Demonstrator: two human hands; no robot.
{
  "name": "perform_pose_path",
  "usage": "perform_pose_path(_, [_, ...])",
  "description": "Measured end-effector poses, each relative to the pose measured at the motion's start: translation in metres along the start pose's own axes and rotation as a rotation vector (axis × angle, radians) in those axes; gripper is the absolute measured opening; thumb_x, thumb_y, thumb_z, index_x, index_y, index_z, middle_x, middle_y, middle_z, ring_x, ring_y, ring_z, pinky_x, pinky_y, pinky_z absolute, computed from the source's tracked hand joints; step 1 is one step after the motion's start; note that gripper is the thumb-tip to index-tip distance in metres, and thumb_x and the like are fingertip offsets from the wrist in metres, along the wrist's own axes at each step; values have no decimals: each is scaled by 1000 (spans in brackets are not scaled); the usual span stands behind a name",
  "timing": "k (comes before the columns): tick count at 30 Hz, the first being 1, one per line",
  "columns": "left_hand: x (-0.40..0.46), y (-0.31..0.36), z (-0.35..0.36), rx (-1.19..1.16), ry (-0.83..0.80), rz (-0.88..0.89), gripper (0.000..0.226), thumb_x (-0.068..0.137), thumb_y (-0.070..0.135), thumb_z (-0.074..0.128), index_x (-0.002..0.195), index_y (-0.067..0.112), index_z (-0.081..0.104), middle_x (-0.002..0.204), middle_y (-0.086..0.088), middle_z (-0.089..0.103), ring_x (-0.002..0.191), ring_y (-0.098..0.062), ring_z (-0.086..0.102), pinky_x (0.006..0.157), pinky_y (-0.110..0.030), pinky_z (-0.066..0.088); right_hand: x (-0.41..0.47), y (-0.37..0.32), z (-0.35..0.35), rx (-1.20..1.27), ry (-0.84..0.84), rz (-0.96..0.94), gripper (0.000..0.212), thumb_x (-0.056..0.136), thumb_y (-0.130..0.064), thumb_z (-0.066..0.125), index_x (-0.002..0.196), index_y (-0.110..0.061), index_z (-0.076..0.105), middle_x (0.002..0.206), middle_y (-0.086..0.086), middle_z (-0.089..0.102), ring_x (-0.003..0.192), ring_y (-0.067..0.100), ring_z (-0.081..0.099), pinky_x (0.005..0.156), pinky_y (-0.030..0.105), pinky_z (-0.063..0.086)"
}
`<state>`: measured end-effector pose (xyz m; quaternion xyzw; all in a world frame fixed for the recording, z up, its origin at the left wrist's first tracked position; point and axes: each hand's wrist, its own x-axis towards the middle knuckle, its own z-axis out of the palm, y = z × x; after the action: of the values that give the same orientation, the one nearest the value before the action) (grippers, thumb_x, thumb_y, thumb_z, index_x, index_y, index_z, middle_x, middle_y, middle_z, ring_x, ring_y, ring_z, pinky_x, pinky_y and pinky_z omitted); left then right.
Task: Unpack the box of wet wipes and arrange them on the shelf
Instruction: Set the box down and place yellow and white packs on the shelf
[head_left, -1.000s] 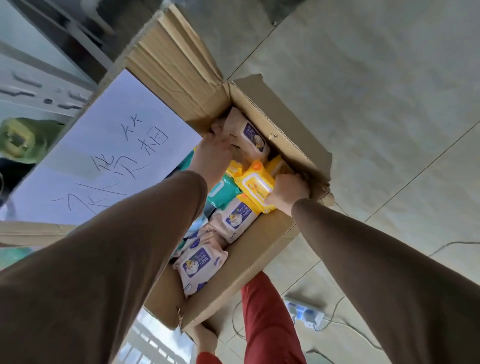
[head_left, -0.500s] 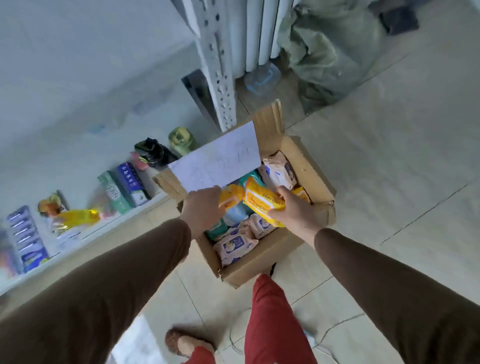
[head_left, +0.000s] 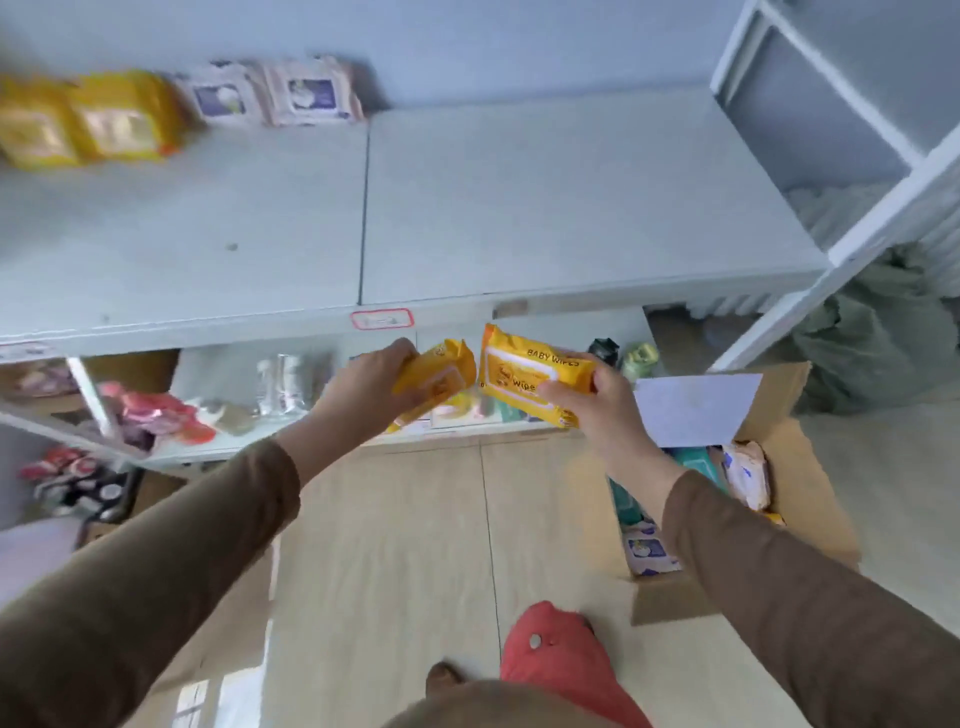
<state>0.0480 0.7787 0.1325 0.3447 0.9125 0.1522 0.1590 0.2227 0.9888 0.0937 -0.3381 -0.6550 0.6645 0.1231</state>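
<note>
Each hand gripped one yellow wipes pack — left hand (head_left: 363, 387) on the smaller pack (head_left: 436, 382), right hand (head_left: 597, 402) on the larger pack (head_left: 530, 371) — likely soft, light, best held by the edges.

Both yellow packs (head_left: 535, 376) now lifted from the box (head_left: 810, 499) up toward the shelf (head_left: 519, 208)

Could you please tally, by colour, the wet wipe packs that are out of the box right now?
Yellow plastic wipe packs: 4, one in the left hand, one in the right hand, two on the pale shelf top.
Pale pink packs with purple labels: 2, on the shelf.
Total: 6
</note>
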Motion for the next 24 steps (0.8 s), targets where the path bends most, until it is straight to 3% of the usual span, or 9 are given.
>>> perform_pose_path(4, [-15, -92, -58, -15, 104, -57, 37, 84, 50, 68, 105, 21, 59, 88, -3, 66, 83, -31, 63, 63, -35, 41, 16, -47, 94, -99, -133, -102, 37, 78, -15, 81, 112, -25, 69, 96, -5, 73, 78, 4, 68, 68, 29, 56])
perform_pose_path(7, [-13, -155, -93, -15, 203, -49, 34, 85, 53, 66, 103, 25, 61, 90, 5, 63, 82, -22, 59, 65, -33, 38, 42, -70, 158, -137, -207, -166, 39, 78, -12, 81, 113, -22, 68, 96, -7, 71, 78, 2, 66, 65, 17, 51])
perform_pose_path(12, [20, -253, -149, 18, 297, -49, 33, 88, 49, 65, 111, 25, 62, 93, 7, 58, 81, -19, 57, 68, -37, 48, 109, -98, 258, -152, -296, -241, 35, 80, -15, 81, 109, -29, 67, 101, -3, 72, 91, 13, 70, 75, 32, 59])
perform_pose_path(19, [86, -373, -229, 47, 336, -154, 29, 86, 40, 70, 109, 25, 64, 92, 6, 57, 85, -22, 57, 72, -40, 49, 218, -147, 398, -213, -367, -321, 36, 80, -13, 80, 110, -24, 65, 100, -3, 70, 88, 13, 65, 79, 27, 53])
perform_pose_path(24, [133, -458, -267, 16, 310, -232, 27, 82, 29, 74, 105, 21, 64, 92, 2, 59, 89, -26, 58, 73, -38, 47, 274, -176, 488, -175, -391, -267, 37, 81, -12, 80, 113, -19, 65, 98, -3, 69, 82, 9, 64, 72, 19, 52])
